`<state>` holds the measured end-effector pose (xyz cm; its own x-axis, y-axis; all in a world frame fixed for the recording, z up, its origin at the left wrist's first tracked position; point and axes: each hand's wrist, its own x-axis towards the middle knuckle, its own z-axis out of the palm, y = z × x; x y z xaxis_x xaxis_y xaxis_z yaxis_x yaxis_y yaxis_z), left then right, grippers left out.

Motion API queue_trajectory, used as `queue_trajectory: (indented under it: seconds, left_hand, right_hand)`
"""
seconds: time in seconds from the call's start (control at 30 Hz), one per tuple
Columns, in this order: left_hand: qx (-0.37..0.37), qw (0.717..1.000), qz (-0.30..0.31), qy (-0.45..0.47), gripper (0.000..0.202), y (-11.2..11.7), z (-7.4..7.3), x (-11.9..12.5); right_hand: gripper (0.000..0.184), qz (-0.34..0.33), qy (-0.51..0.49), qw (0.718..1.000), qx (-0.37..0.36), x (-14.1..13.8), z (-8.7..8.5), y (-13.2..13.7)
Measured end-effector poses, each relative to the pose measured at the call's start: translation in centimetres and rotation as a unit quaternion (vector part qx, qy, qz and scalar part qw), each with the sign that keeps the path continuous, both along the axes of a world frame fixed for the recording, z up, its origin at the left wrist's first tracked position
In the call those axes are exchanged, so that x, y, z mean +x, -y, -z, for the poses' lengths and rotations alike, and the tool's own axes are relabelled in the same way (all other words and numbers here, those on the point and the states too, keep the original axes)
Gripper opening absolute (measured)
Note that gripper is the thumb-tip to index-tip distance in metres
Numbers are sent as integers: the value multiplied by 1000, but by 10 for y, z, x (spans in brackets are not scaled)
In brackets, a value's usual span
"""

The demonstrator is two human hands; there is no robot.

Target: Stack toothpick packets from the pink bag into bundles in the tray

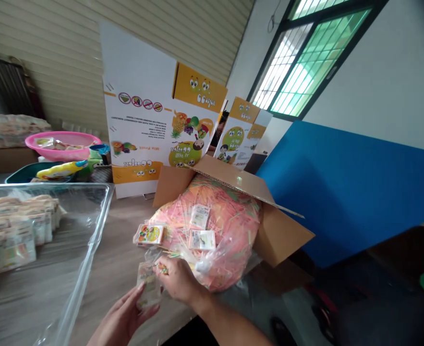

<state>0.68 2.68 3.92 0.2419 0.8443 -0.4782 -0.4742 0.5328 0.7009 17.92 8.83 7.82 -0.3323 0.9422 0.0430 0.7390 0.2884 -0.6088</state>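
While your left hand (123, 315) is gripping a packet (148, 286), your right hand (178, 280) is pinching its upper corner between closed fingers.

The right hand (177, 281) is hiding one edge of the small packet (147, 284), and the packet's fine print is staying too small to read. The picture's left edge is cutting off the clear plastic tray (89, 211) and the stacked packets (13, 230) inside it, while a pixelated blur (215, 129) is covering a spot beside the printed carton (139, 120)
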Motion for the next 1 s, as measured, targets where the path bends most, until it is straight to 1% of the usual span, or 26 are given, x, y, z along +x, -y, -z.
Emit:
queue_trajectory:
  seconds: [0.1, 0.23, 0.33, 0.4, 0.47, 0.53, 0.57, 0.63, 0.67, 0.77, 0.83, 0.93, 1.0]
  left_hand:
    - [-24, 999, -23, -28, 64, 2, -5, -1]
    - [-16, 998, -21, -66, 65, 4, -7, -6]
    - [-11, 1000, -12, -16, 62, 2, -4, -7]
    - [8, 1000, -15, 19, 56, 1, -3, -5]
    - [25, 999, -41, 5, 52, 0, -4, -3]
    - [40, 996, -75, -18, 51, 1, -5, -2]
    - [49, 995, -81, -16, 50, 1, -5, -2]
    - [47, 994, -97, -18, 48, 2, -6, -3]
    - [45, 995, -92, -18, 47, 3, -7, -4]
    - [22, 997, -79, -9, 39, 5, -9, -6]
    - [3, 997, -77, 26, 34, 4, -10, -5]
    - [-4, 992, -93, 86, 23, 0, -10, -3]
    - [4, 990, -107, 94, 19, -2, -8, -2]
  right_hand:
    - [16, -8, 0, 1000, 5, -4, 5, 0]
    - [16, -29, -11, 1000, 7, -2, 1, -1]
    - [16, -32, -29, 999, -3, 1, -2, 0]
    - [16, -37, -55, 997, -24, 2, -1, 1]
    - [19, -33, -98, 993, -56, 2, 1, 3]
    - [29, 6, -138, 986, -94, 1, 4, 4]
    - [31, 16, -153, 982, -114, 0, 6, 4]
    - [29, -12, -167, 975, -147, -1, 10, 4]
    - [27, -21, -169, 974, -151, -2, 11, 3]
    - [22, -24, -167, 978, -126, -4, 13, 4]
    - [21, -21, -164, 980, -109, -5, 13, 6]
    - [23, -20, -154, 982, -105, -8, 15, 7]
    - [22, -12, -153, 983, -105, -9, 17, 6]
